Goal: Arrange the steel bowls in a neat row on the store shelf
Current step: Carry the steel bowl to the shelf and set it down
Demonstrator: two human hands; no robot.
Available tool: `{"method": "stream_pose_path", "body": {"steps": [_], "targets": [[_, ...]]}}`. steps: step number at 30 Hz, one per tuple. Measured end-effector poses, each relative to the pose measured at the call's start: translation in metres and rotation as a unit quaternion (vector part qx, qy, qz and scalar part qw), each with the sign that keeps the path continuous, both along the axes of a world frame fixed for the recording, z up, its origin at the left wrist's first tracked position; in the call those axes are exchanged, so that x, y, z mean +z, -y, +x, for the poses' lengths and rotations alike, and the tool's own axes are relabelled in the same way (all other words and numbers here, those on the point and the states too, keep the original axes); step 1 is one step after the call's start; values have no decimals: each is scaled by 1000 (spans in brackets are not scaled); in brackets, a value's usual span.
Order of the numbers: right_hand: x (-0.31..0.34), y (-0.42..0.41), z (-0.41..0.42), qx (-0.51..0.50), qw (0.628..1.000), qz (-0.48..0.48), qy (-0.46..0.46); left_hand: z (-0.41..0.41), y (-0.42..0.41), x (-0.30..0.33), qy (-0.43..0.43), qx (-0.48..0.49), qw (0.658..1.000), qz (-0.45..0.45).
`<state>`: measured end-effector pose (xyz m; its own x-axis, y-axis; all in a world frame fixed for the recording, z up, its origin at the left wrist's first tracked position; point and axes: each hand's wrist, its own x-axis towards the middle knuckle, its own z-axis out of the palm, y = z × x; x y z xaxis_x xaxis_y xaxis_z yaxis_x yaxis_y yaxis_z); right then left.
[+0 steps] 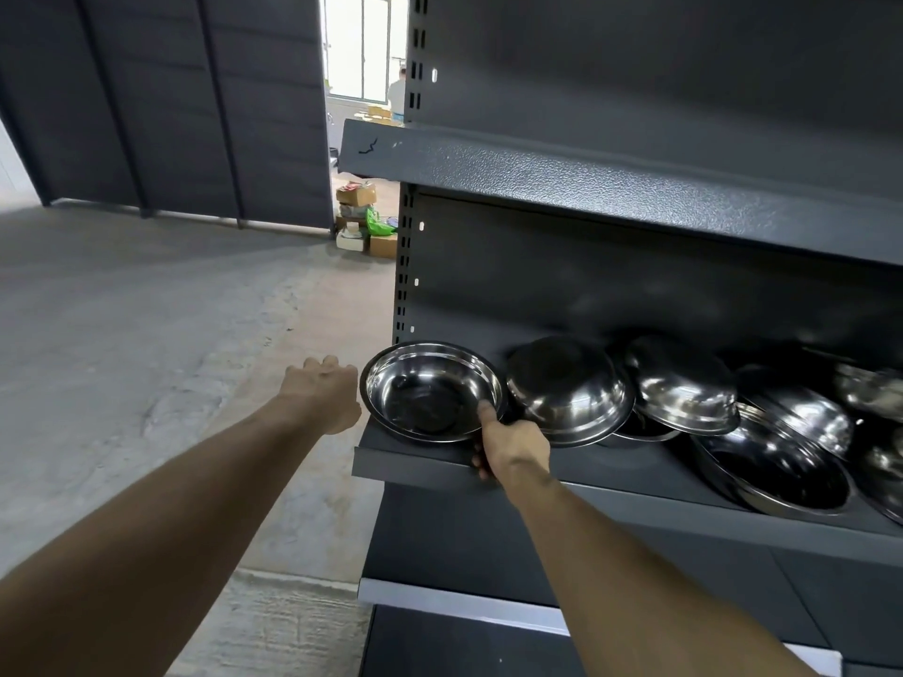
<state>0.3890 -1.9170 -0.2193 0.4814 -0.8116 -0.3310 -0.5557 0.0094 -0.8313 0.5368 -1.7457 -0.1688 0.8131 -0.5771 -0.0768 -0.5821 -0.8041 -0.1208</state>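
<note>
right hand (513, 449) is pinching the end bowl (432, 390) by its rim to seat it on the shelf (415, 466), while left hand (325, 395), loosely curled and grasping nothing, is hovering beside it.

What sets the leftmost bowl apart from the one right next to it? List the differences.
The leftmost bowl is tilted with its hollow facing the camera; the second bowl shows its rounded underside. The right hand grips the leftmost bowl's rim, thumb inside; no hand touches the second bowl. The leftmost bowl sits at the shelf end, the second bowl leans on other bowls. Both are shiny steel, similar in size.
</note>
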Motion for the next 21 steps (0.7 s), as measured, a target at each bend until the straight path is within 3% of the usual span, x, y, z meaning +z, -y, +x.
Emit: {"method": "stream_pose_path", "body": {"steps": [6,14,21], "targets": [[9,16,-19,-46,991,-114,-56,-6,18,15,27,-28,999,-6],[37,54,-68,-76,940,-317,-103,-28,91,31,43,-117,990,-68],[35,95,-100,-61,931,-350,-88,-51,161,30,-3,-164,984,-70]]}}
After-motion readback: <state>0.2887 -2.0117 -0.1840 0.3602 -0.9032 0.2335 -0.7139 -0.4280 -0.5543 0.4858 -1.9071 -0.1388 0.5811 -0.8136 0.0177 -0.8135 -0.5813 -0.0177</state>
